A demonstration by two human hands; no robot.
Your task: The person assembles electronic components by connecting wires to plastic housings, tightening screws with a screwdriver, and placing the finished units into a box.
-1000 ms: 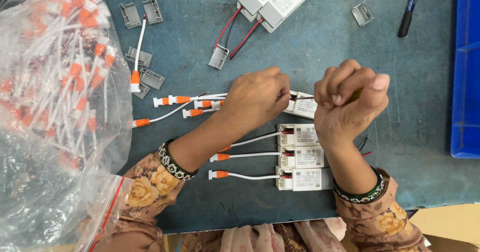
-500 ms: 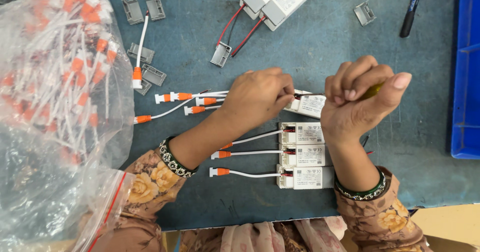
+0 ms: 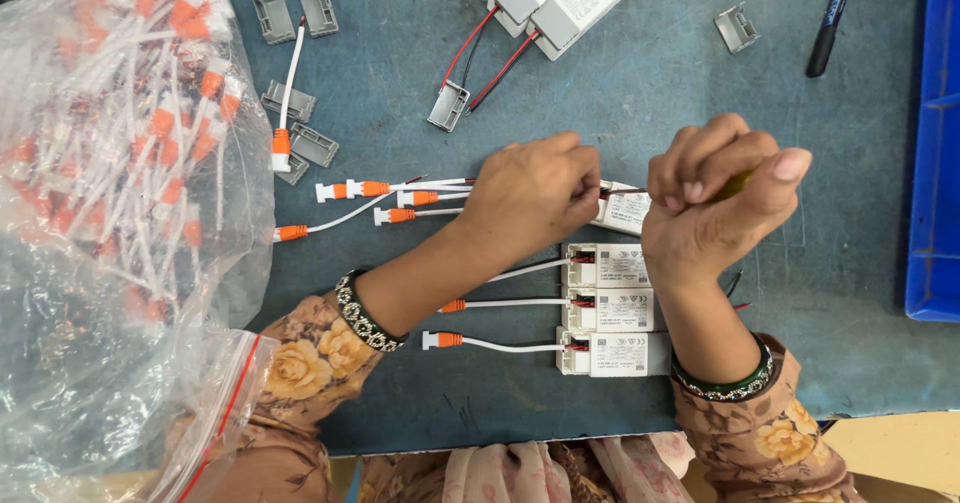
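Blue-grey bench [image 3: 620, 103] unchanged; left hand [image 3: 535, 198] still pinches wires at the white driver box [image 3: 625, 208], right hand [image 3: 715, 208], clenched on a screwdriver, has tilted slightly

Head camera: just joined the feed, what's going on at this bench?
A person is working on a small white box on the blue table. The left hand pinches its wires at the box's end; the right hand is fisted around a tool with a yellow-green handle. Three wired boxes lie stacked below, and a clear bag of orange-tipped cables sits on the left.
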